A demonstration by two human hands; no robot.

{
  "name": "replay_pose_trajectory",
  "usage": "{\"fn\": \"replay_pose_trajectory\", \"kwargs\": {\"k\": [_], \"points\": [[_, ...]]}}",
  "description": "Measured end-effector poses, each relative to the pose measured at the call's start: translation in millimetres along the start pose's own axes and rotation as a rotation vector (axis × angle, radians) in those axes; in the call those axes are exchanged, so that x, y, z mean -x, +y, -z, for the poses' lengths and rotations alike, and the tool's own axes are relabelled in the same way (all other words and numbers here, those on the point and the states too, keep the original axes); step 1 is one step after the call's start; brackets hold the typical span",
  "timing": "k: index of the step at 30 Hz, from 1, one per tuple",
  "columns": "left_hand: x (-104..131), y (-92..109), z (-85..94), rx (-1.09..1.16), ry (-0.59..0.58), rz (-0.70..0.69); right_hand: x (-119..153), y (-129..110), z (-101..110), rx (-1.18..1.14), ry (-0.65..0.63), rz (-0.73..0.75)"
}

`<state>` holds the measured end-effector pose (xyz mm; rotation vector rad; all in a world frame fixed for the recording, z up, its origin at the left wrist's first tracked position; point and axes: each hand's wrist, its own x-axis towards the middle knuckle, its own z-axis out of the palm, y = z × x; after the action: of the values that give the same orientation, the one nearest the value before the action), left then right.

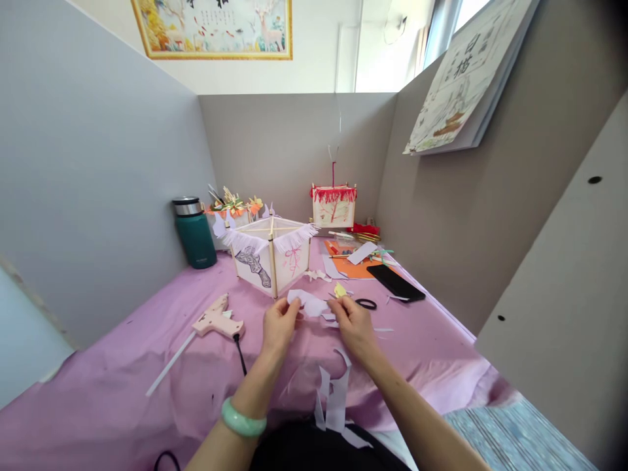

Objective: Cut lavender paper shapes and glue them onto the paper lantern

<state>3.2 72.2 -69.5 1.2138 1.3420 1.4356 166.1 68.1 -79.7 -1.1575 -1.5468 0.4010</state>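
Nearest, cut paper strips (337, 402) lie over the dark clothing on the person's lap. Just beyond, over the purple cloth (161, 409), the left hand (280, 322) (a pale green bangle (244, 418) circles its wrist) pinches the left end of a pale cut paper piece (313, 305); the right hand (352, 320) pinches its right end, fingertips closed on the edge. To the left lies a pink glue gun (216, 319); right of the right hand, a black loop (366, 304) and, farther, a black phone (396, 282). Beyond the paper stands a fringed lantern (292, 261), with a green bottle (196, 239) to its left. Far right, a smaller red-fringed lantern (334, 212) hangs before the grey partition (265, 144).
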Motion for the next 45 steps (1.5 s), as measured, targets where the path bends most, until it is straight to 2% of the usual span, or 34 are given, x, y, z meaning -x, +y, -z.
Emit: {"fn": "replay_pose_trajectory", "kwargs": {"k": [3,5,7,9,11,14,16,21,25,30,34,40,45], "points": [[-3,-2,2.6,-0.327,0.043,-0.078,0,1,2,-0.111,0.126,-0.023],[0,1,3.6,-0.511,0.090,-0.191,0,1,3,-0.170,0.159,-0.016],[5,6,3.7,-0.559,0.182,-0.339,0,1,3,-0.204,0.133,-0.002],[11,13,3.1,-0.466,0.213,-0.424,1,1,3,-0.211,0.086,0.019],[17,20,2.2,-0.281,0.108,-0.355,2,1,3,-0.201,0.048,0.049],[22,28,0.4,-0.039,-0.155,-0.127,3,0,3,-0.191,-0.009,0.086],[23,29,-1.2,0.022,-0.233,-0.055,3,-1,3,-0.200,-0.033,0.083],[26,23,-7.9,0.263,-0.095,-0.014,1,-1,2,-0.284,-0.046,-0.007],[32,20,-15.9,0.366,-0.075,0.013,2,-4,0,-0.247,-0.116,0.017],[37,14,-20.5,0.360,-0.108,0.007,0,-4,0,-0.252,-0.045,0.006],[36,10,-18.9,0.397,-0.112,0.042,0,-3,1,-0.267,-0.103,0.005],[35,14,-17.0,0.388,-0.237,0.075,2,-7,3,-0.262,-0.104,0.064],[36,18,-17.3,0.272,-0.307,0.114,2,-10,5,-0.205,-0.130,0.123]]}}
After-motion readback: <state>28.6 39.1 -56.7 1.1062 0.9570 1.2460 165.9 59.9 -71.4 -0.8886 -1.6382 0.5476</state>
